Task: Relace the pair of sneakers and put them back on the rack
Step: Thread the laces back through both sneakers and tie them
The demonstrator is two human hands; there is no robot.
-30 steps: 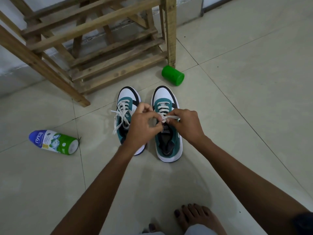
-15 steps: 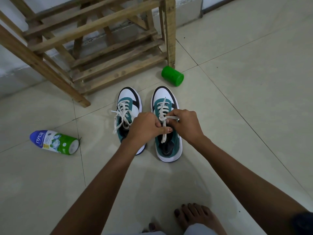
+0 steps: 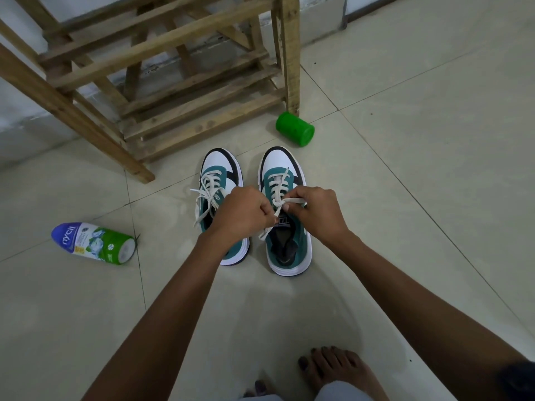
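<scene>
Sneakers, teal and white, stand side by side on a tiled floor in the head-camera view, toes toward a wooden rack (image 3: pixel 162 91), as a person bends over them to tie the last bow. The right sneaker (image 3: pixel 285 212) gets the attention: the left hand (image 3: pixel 244 214) is curled into a fist around one strand of its white lace (image 3: pixel 279 186), while the right hand (image 3: pixel 314 211) pinches a flat loop of the same lace between thumb and fingertips, the two hands nearly touching above the tongue. Holding the strands apart this way looks meant to draw the knot tight against the upper eyelets. The left sneaker (image 3: pixel 221 186), partly hidden under the left wrist, is already threaded, its lace ends spilling loosely over its outer side; whether it is knotted cannot be told. Both shoes sit just in front of the rack's lowest slats, seemingly so they can be lifted straight onto it once tied. A green cap (image 3: pixel 295 133) lies by the rack's leg and a powder bottle (image 3: pixel 94 244) on its side to the left, well apart from the work. A bare foot (image 3: pixel 333 371) shows at the bottom edge.
</scene>
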